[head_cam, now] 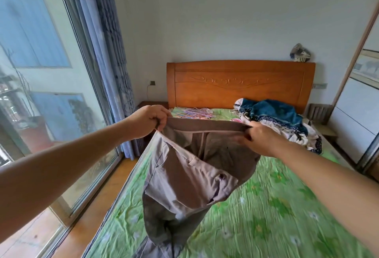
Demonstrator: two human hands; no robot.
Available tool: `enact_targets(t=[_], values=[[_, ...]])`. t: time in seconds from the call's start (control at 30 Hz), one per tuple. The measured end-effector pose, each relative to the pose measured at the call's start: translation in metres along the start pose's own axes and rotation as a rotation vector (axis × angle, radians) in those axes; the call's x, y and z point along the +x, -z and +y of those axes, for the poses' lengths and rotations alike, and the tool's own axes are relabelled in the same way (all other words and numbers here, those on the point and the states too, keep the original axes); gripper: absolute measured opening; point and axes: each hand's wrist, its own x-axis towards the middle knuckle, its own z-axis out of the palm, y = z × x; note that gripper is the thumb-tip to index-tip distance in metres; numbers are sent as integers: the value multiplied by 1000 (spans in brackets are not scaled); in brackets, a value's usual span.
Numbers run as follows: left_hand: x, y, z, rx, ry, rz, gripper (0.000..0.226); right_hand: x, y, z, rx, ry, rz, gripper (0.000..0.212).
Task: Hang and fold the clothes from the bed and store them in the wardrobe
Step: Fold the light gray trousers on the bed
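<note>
Both hands, left hand and right hand, pinch soft grey trousers by the waistband at twelve o'clock (limp, light cloth).

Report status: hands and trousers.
Waistband of grey trousers pinched by left hand and right hand. Trousers hang over bed. By headboard: clothes pile, hangers; clear.

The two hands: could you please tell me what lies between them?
In the head view, the grey trousers' waistband stretches between the left hand and the right hand.
</note>
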Motion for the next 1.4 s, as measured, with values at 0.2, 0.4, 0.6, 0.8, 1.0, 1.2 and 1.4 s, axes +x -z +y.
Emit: enact_targets(t=[0.2,0.4,0.6,0.8,1.0,1.2,1.4], values=[[-16,-4,-16,299,-13,-283,22,-5,-3,2,-218,70,-130,43],[-23,-10,-34,522,-150,-298,4,-1,10,-10,86,62,22,17],[10,55,-15,211,160,-154,24,17,72,-15,361,67,279,29],[53,144,19,-148,195,305,26,34,176,-27,584,119,585,28],[76,195,41,-198,63,389,51,38,267,-32,553,148,745,21],[87,163,43,9,208,340,42,42,264,-25,451,74,593,23],[71,146,48,-156,86,55,27,33,252,-16,575,56,508,34]])
